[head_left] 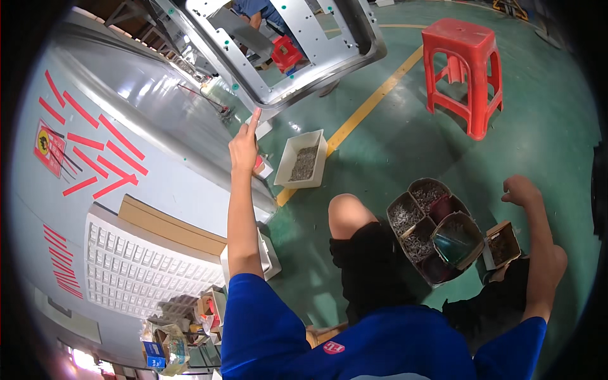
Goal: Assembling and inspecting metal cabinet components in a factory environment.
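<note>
A large silvery metal frame (278,101) with cutouts and small green dots stands tilted at the top. At its lower corner is my left hand (243,147), index finger stretched to touch the rim, the other fingers bent. My right hand (522,191) is raised at the right with its fingers curled together; anything in them is too small to make out. Below and left of it sits a round sectioned bin (405,235) with small metal fasteners in several compartments. A small open cardboard box (504,246) stands beside the bin, under my right forearm.
A white tub (320,166) of small metal parts rests on the green floor by a yellow line (380,85). A red plastic stool (459,38) stands far right. Left are a pale panel with red strips (88,136) and a white slotted rack (139,266). Another person (259,9) shows beyond the frame.
</note>
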Demonstrator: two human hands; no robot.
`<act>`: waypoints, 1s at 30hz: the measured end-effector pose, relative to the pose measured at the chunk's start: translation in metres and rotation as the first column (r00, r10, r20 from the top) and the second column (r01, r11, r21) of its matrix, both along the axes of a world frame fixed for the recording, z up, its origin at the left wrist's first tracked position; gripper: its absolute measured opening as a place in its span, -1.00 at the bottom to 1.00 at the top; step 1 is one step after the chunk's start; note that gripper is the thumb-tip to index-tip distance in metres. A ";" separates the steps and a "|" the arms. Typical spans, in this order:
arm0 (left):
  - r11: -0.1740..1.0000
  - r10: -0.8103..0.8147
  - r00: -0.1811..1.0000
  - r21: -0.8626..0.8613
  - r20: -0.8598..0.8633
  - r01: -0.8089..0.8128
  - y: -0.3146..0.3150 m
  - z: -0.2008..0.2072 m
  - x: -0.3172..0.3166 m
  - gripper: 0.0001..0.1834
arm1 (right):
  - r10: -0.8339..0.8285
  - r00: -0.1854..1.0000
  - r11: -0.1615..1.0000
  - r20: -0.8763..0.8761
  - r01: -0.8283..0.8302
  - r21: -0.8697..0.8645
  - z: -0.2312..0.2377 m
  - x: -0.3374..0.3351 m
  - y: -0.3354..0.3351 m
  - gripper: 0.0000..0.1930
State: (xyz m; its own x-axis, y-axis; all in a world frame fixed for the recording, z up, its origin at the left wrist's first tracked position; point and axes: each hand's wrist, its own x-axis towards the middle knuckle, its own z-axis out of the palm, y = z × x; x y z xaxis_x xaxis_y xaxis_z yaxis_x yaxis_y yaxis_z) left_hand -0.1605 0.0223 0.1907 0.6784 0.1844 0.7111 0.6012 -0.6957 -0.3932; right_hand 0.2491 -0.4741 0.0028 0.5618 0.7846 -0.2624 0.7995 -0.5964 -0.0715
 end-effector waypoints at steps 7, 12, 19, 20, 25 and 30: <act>0.996 -0.071 0.997 0.045 -0.005 0.072 -0.005 -0.002 0.011 -0.17 | -0.005 1.000 1.000 -0.002 0.005 0.007 -0.002 0.002 -0.004 -0.74; 0.996 -0.073 0.997 0.057 -0.037 0.075 -0.010 -0.006 0.024 -0.18 | -0.029 1.000 0.997 0.008 0.028 0.066 -0.003 0.000 -0.008 -0.75; 0.982 -0.183 0.983 0.036 -0.021 0.184 -0.017 -0.007 0.048 -0.20 | -0.040 0.999 0.998 0.015 0.041 -0.042 0.010 -0.001 -0.004 -0.74; 0.984 -0.175 0.984 0.034 -0.027 0.175 -0.019 -0.007 0.049 -0.21 | -0.044 0.999 0.997 0.003 0.044 -0.059 0.011 -0.002 -0.005 -0.74; 0.977 -0.213 0.977 -0.010 -0.024 0.213 -0.029 -0.008 0.063 -0.30 | -0.067 0.998 0.995 0.017 0.066 0.077 0.009 -0.004 -0.009 -0.72; 0.972 -0.230 0.972 -0.045 -0.040 0.229 -0.038 -0.011 0.075 -0.37 | -0.021 1.000 0.999 0.014 0.020 0.034 0.002 0.005 -0.010 -0.70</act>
State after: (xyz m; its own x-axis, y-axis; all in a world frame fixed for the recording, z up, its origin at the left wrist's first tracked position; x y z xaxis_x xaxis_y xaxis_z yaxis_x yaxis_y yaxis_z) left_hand -0.0856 -0.0152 0.1795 0.7369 0.0476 0.6743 0.4061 -0.8286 -0.3852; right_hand 0.2541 -0.4843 0.0051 0.5815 0.7812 -0.2273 0.7882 -0.6102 -0.0806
